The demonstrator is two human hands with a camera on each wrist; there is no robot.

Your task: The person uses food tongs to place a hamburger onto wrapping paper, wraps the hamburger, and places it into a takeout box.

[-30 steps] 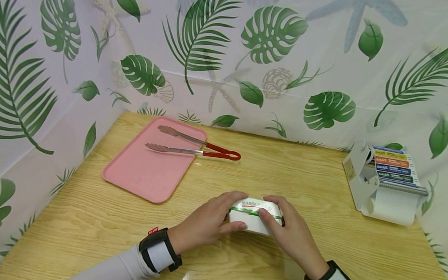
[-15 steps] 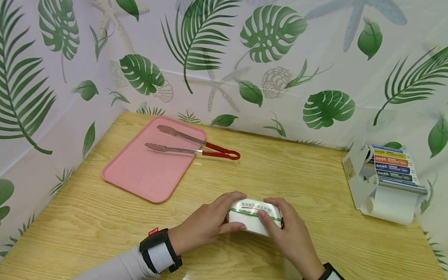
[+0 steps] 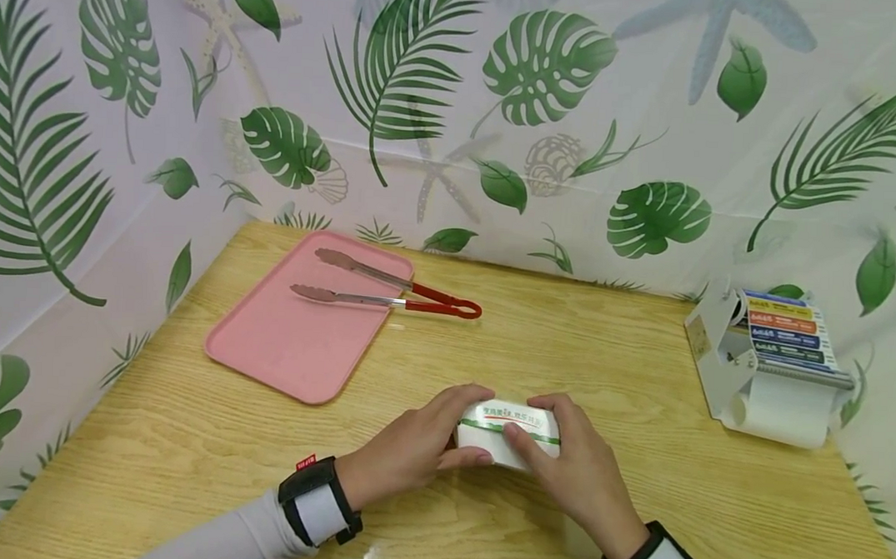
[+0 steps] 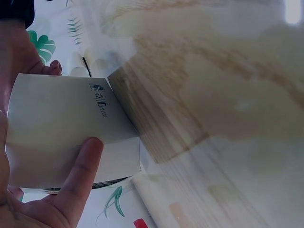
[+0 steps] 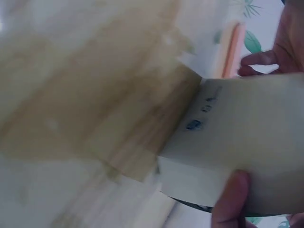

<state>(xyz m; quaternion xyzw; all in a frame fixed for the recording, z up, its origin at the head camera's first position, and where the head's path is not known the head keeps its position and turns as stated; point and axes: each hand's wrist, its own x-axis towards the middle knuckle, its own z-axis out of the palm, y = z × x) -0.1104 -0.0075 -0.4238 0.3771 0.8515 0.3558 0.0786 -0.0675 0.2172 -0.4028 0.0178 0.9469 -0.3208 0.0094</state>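
A small white paper food box (image 3: 479, 436) with a green stripe and printed characters is between both hands near the front of the table. My left hand (image 3: 409, 450) grips its left end, thumb on the near side and fingers over the far edge. At the opposite end my right hand (image 3: 591, 479) holds it, its thumb lying across the front and top. The left wrist view shows the box's plain side (image 4: 50, 123) with small printed marks and one fingertip pressed on it. In the right wrist view a fingertip presses the same kind of white panel (image 5: 266, 128).
A pink tray (image 3: 287, 347) lies at the back left. Red-handled tongs (image 3: 439, 307) rest partly on it, spread apart, handles past its right edge. To the right stands a white dispenser (image 3: 703, 349) with a paper roll (image 3: 788, 407) and colourful labels. Leaf-printed cloth (image 3: 558, 167) backs the table.
My right thumb has slid slightly left across the box front, and the dark gap at the box's right end no longer shows. The left hand keeps its grip almost unmoved.
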